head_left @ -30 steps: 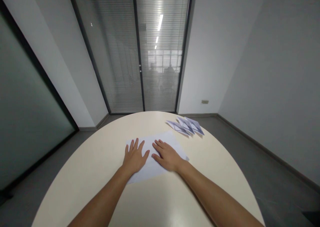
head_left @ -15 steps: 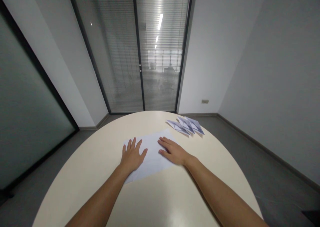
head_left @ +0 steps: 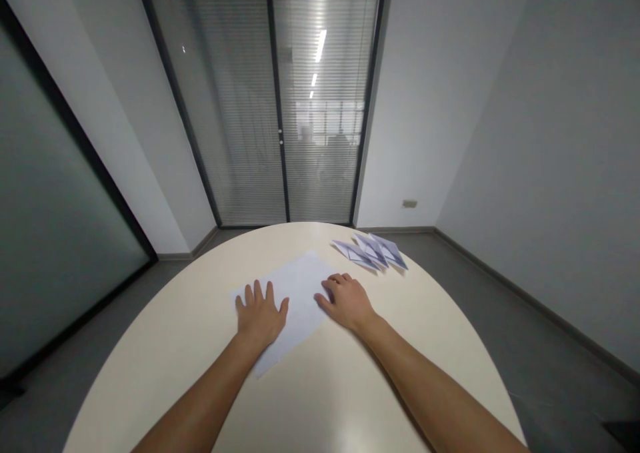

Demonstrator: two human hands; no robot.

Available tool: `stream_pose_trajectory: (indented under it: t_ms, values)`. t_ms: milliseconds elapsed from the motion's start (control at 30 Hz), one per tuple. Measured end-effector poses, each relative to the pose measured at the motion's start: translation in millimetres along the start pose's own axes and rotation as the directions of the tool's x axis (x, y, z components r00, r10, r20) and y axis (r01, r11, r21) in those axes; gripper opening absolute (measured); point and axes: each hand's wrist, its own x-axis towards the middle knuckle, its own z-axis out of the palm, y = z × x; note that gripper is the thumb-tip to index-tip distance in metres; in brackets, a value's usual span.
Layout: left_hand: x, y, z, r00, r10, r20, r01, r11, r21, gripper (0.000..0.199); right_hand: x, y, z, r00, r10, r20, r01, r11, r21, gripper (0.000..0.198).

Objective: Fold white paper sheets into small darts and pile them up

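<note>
A plain white sheet of paper (head_left: 300, 293) lies flat and turned at an angle on the pale round table (head_left: 170, 346). My left hand (head_left: 259, 314) rests palm down on the sheet's left part, its fingers spread. At the sheet's right edge, my right hand (head_left: 346, 300) lies palm down with the fingers bent and the thumb held apart from them. It covers part of that edge, and the undersides of the fingers are hidden. Neither hand grips anything that I can see.
Three folded white paper shapes (head_left: 371, 252) overlap near the table's far right edge, beyond my right hand. Past the table stand a glass door with blinds (head_left: 250, 173) and a grey wall with a socket (head_left: 409, 204).
The sheet has turned anticlockwise and shifted left under my hands. My left hand has moved slightly left, and the fingers of my right hand have gone from stretched out to bent.
</note>
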Motion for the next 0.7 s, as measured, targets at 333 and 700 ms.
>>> stream_pose_trajectory:
  t_ms: [333, 700]
  values:
    - [-17.5, 15.3, 1.2, 0.885, 0.465, -0.027, -0.465, 0.877, -0.12, 0.052, 3.9, 12.4, 1.0, 1.0, 0.019, 0.002, -0.019, 1.0, 0.025, 0.036]
    - [-8.1, 21.2, -1.5, 0.938, 0.347, 0.006, -0.343, 0.928, -0.148, 0.054, 1.3, 2.9, 5.4, 0.954, -0.3, 0.012, 0.293, 0.938, 0.187, 0.045]
